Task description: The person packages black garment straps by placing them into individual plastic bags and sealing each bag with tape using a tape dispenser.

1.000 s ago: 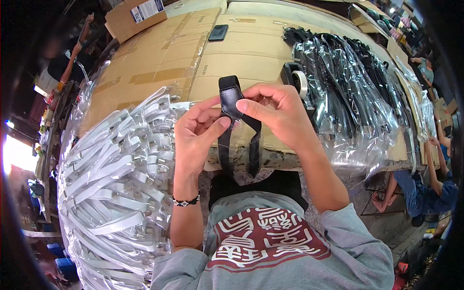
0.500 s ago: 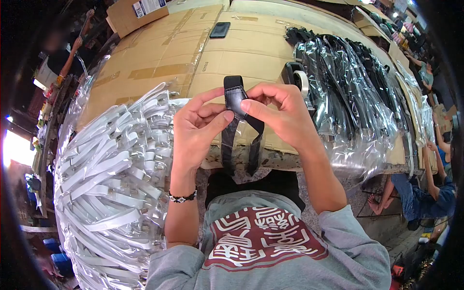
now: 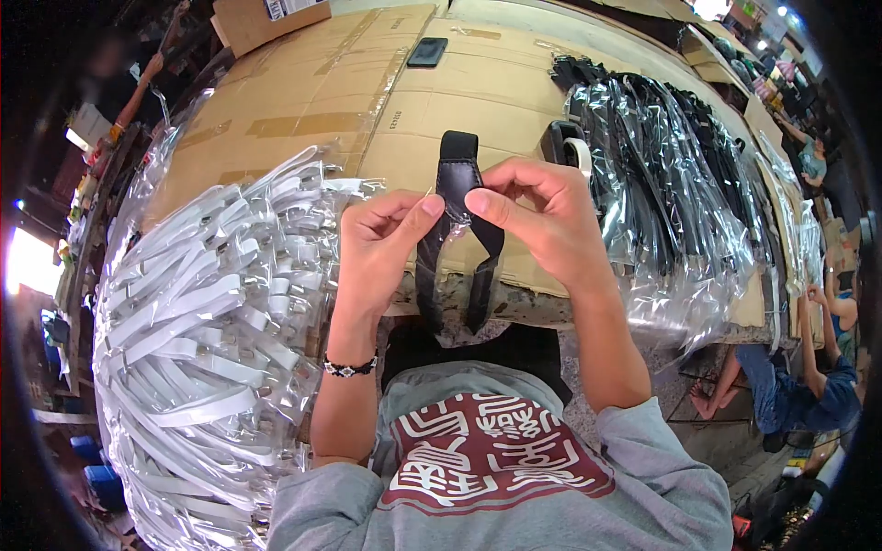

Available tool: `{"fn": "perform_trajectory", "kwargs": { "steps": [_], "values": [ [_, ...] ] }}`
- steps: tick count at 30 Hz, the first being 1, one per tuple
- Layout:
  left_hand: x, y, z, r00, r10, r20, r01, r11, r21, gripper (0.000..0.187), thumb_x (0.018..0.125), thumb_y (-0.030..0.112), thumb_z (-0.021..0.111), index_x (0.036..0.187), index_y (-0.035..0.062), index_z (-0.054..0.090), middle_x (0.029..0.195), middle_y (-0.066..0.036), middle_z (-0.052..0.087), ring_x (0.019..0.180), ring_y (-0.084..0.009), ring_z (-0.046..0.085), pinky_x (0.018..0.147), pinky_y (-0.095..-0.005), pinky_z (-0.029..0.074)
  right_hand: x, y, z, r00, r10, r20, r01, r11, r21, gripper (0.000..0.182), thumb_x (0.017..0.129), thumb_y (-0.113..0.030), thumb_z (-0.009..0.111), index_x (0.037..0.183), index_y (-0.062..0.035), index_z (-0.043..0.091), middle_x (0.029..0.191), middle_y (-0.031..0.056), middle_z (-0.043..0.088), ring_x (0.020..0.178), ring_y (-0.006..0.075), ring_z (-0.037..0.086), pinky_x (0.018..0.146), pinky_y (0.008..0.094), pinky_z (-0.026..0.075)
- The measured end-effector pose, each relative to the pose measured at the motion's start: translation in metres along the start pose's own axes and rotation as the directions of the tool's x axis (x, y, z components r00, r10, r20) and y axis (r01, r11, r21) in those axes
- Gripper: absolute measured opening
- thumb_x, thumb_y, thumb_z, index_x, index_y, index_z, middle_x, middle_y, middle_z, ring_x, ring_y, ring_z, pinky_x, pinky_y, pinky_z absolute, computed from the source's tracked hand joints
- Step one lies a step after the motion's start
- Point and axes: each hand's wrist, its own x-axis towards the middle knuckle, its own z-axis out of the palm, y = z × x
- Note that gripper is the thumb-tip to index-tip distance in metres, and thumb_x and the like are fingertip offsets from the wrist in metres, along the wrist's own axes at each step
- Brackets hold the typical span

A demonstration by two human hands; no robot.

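Note:
A pair of black suspenders hangs upright between my hands, its stitched, shiny leather-like patch facing me and an elastic loop above it. Two dark straps drop from the patch past the table edge, with clear plastic around them. My right hand pinches the patch's right side, thumb in front and fingers behind. At the left edge of the patch, my left hand is closed, thumb pressed against the index finger. A tiny pale sliver shows above those fingertips.
White elastic straps in clear bags are heaped at my left. Bagged black straps lie at the right beside a tape roll. A phone rests on the cardboard-covered table. Other people sit at the far left and right.
My left hand's fingers have drawn together from a spread around the patch into a pinch at its left edge. The patch has turned slightly and my right hand keeps its hold.

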Motion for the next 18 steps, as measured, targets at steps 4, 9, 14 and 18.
{"fn": "perform_trajectory", "kwargs": {
  "steps": [4, 9, 14, 18],
  "values": [
    [-0.0003, 0.0052, 0.006, 1.0, 0.013, -0.013, -0.013, 1.0, 0.012, 0.02, 0.097, 0.014, 0.066, 0.097, -0.0047, 0.073, 0.084, -0.008, 0.073, 0.075, -0.0123, 0.066, 0.072, -0.0262, 0.05, 0.0028, 0.0005, -0.0028, 0.998, -0.036, 0.057, 0.04, 0.996, -0.077, 0.018, 0.088, -0.017, 0.075, 0.085, 0.0009, 0.071, 0.072, -0.0018, 0.064, 0.065, 0.0046, 0.05, 0.061, 0.0225, 0.041],
    [-0.0009, 0.0013, 0.0046, 1.0, -0.003, -0.013, 0.002, 1.0, -0.009, 0.018, 0.097, 0.012, 0.066, 0.097, -0.0048, 0.072, 0.085, -0.008, 0.072, 0.075, -0.0116, 0.065, 0.072, -0.0253, 0.05, 0.0039, -0.0068, -0.0051, 0.994, 0.069, 0.084, -0.062, 0.995, -0.081, 0.02, 0.089, -0.018, 0.074, 0.085, 0.0009, 0.071, 0.073, -0.0018, 0.064, 0.066, 0.0046, 0.05, 0.061, 0.0229, 0.041],
    [-0.0004, 0.0026, 0.0023, 1.0, 0.016, -0.002, -0.016, 1.0, 0.021, 0.017, 0.096, 0.01, 0.066, 0.096, -0.0058, 0.072, 0.084, -0.008, 0.071, 0.074, -0.0131, 0.065, 0.072, -0.0262, 0.05, 0.0038, -0.0031, -0.0066, 0.989, 0.077, 0.124, -0.066, 0.994, -0.09, 0.021, 0.09, -0.02, 0.074, 0.09, 0.0007, 0.072, 0.077, -0.0006, 0.066, 0.069, 0.005, 0.052, 0.063, 0.0226, 0.042],
    [0.001, 0.008, -0.0008, 1.0, 0.023, -0.01, -0.023, 1.0, -0.012, 0.017, 0.096, 0.01, 0.066, 0.095, -0.006, 0.071, 0.084, -0.009, 0.071, 0.074, -0.0137, 0.064, 0.071, -0.0271, 0.051, -0.0002, 0.0025, -0.0033, 0.992, 0.095, 0.085, -0.103, 0.991, 0.088, 0.029, 0.092, -0.023, 0.073, 0.109, -0.0002, 0.069, 0.092, 0.0015, 0.069, 0.082, 0.0064, 0.058, 0.073, 0.0234, 0.044]
  ]
}}
